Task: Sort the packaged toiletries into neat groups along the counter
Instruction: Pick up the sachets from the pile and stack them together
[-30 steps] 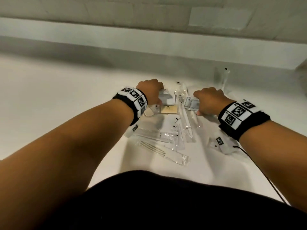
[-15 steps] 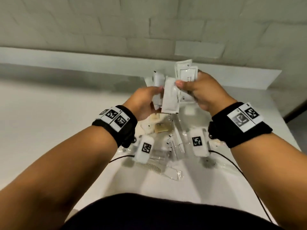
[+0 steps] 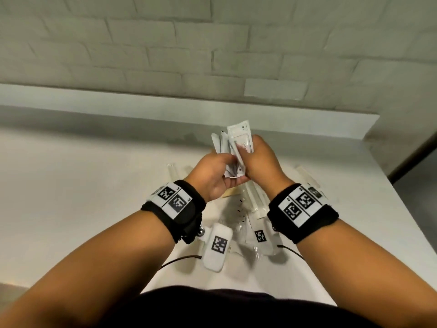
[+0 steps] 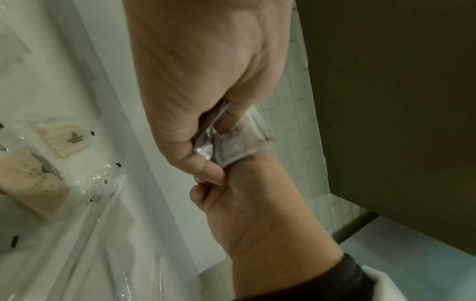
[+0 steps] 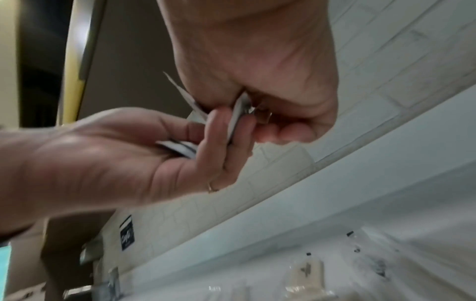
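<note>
— What are the hands doing?

— Both are up in the air over the counter [image 3: 71, 176], close together and touching. The left hand [image 3: 214, 175] has its palm turned up, with its fingers curled round the bottom of a bunch of small white packets [image 3: 233, 147]. The right hand [image 3: 259, 159] comes over the top and pinches the same packets between thumb and fingers. The packets stand up and fan out a bit above the knuckles.

— So neither hand is loose?

— No. Both hands grip the packets. There is a ring [image 5: 212, 187] on one left finger.

— What's on the wrists?

— Black bands [image 3: 179, 209] with black-and-white square patterns, and thin wires run from them.

— And under the hands?

— More things lie on the white counter: clear plastic bags [image 4: 98, 183], and two flat tan bars [image 4: 67, 139] wrapped in plastic. They are in a loose pile right under the hands.

— What about the room?

— A wall of pale bricks [image 3: 165, 43] stands behind the counter, with a low ledge [image 3: 118, 102] along its foot. The floor [image 3: 416, 192] drops away on the right.
</note>
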`<control>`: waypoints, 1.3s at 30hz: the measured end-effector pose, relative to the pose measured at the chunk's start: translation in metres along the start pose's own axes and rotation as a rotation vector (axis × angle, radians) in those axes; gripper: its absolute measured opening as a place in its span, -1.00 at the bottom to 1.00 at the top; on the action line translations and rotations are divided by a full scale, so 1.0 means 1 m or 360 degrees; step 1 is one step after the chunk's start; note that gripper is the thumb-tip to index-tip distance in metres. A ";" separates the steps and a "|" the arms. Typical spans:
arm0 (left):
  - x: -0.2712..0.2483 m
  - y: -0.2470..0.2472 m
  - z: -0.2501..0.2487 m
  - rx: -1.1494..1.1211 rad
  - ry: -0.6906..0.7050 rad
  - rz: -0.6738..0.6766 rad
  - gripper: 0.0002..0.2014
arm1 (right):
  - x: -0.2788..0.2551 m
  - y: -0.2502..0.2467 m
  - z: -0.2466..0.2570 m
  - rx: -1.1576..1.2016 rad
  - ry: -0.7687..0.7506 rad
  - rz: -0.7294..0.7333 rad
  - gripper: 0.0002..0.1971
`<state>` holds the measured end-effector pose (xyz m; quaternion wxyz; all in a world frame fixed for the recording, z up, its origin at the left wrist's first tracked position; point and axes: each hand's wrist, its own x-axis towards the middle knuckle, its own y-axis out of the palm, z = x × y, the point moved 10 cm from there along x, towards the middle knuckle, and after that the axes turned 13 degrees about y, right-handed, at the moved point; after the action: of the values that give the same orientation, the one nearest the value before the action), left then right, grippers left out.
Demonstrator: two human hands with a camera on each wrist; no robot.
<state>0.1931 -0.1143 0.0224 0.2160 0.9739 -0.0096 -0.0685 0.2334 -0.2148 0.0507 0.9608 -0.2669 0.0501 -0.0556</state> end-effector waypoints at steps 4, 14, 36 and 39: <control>-0.006 0.006 0.011 -0.0134 -0.0248 0.0116 -0.52 | -0.016 0.005 0.008 -0.0500 -0.0096 -0.0213 -0.71; 0.001 -0.011 0.002 -0.0109 -0.0091 0.0137 -0.80 | -0.015 -0.019 0.001 0.0568 0.0092 0.0052 -0.83; 0.011 -0.049 -0.013 0.0131 0.0254 -0.0088 -0.68 | -0.001 -0.082 -0.018 0.0659 0.0214 -0.0079 -0.92; 0.012 -0.048 -0.014 0.0183 0.0243 -0.0051 -0.71 | -0.004 -0.090 0.002 0.0568 0.0057 -0.0032 -0.93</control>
<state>0.2060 -0.0657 0.0128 0.1586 0.9872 0.0186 0.0033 0.2230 -0.2900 0.0991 0.9913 -0.0915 0.0539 -0.0782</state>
